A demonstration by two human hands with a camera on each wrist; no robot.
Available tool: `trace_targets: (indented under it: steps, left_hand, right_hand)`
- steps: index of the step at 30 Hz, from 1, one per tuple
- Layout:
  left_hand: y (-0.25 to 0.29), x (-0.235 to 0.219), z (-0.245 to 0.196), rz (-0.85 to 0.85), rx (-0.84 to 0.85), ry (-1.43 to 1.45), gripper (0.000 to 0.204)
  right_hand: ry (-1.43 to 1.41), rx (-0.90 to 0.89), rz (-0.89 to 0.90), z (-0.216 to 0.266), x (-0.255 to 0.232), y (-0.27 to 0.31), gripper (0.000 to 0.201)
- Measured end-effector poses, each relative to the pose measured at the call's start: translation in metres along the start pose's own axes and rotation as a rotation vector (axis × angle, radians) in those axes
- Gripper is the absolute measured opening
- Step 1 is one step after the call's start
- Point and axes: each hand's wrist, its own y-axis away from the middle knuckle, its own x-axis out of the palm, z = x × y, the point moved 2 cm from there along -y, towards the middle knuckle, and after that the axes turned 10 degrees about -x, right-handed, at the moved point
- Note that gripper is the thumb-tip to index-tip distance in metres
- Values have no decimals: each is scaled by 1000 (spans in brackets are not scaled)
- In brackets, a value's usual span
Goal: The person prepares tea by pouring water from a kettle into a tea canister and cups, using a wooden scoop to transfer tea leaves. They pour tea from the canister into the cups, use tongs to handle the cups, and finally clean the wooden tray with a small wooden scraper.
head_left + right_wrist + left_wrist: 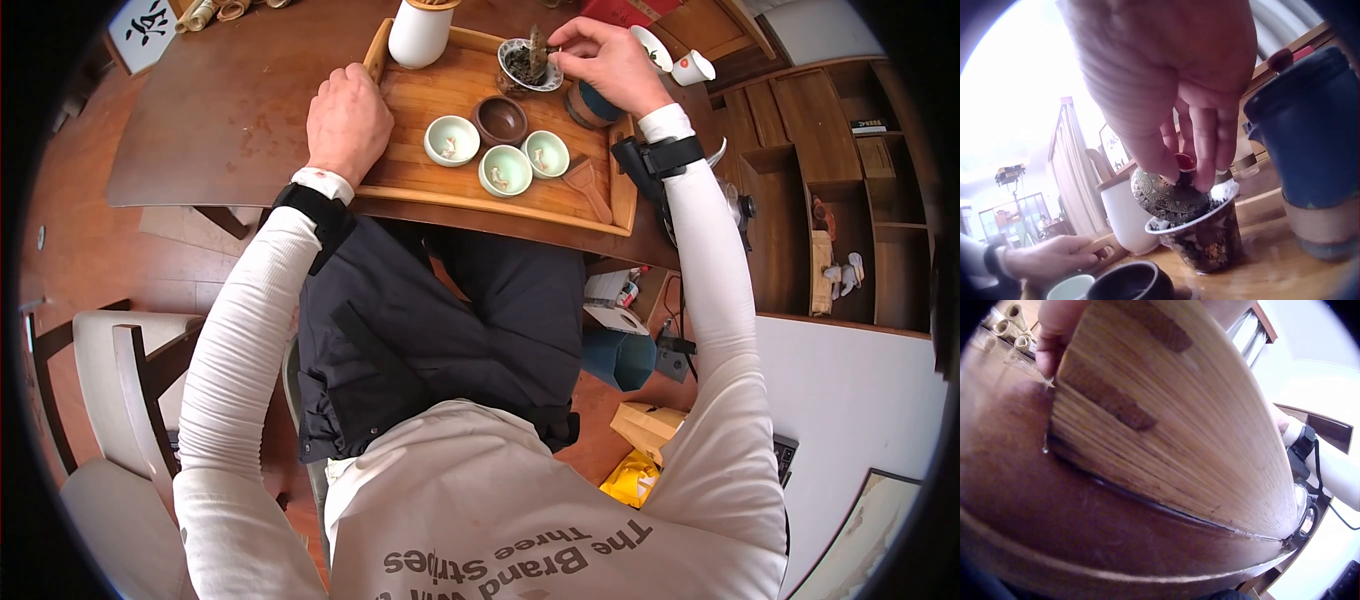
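With fingertips and thumb, my right hand [600,62] pinches the red-topped knob of a dark, gold-patterned lid [1166,197]. The lid stands tilted in the mouth of a gaiwan [1207,247], a patterned bowl with a white inner rim. Dark tea leaves [520,68] fill the gaiwan up near that rim. My left hand [348,122] grips the left side of the wooden tea tray [418,95], fingers over its rim by the handle slot. Three pale green cups stand on the tray, one of them this cup [451,140], around a dark brown cup [500,120].
A blue pitcher [1310,137] with a tan band stands right of the gaiwan. A white canister [420,35] is at the tray's back left. The wooden brush [588,185] lies at the front right. Beyond the tray are white cups [692,68] and shelves [835,170].
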Motion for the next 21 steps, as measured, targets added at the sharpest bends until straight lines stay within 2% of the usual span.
trace_targets:
  steps: [3, 4, 7, 12, 15, 19, 21]
  left_hand:
    - [-1, 0, 0, 18, -7, -25, 17]
    - [-1, 0, 0, 21, 0, -32, 17]
    - [0, -2, -1, 34, -7, 8, 17]
    - [1, 1, 1, 15, -17, -1, 17]
    - [-1, 4, 3, -1, -4, 7, 19]
    - [-2, 7, 5, -19, 13, -4, 19]
    - [1, 3, 1, 6, -2, -15, 17]
  right_hand:
    - [40, -19, -60, 20, -14, -2, 22]
    - [-75, 22, -99, 34, -18, -1, 22]
    - [82, -47, -25, 13, -6, -6, 21]
    - [98, -59, -20, 10, 14, -8, 25]
    - [165, -26, 41, 11, 11, -7, 22]
    - [131, 1, -9, 20, -3, -13, 22]
    - [-248, 159, -81, 34, -10, -13, 20]
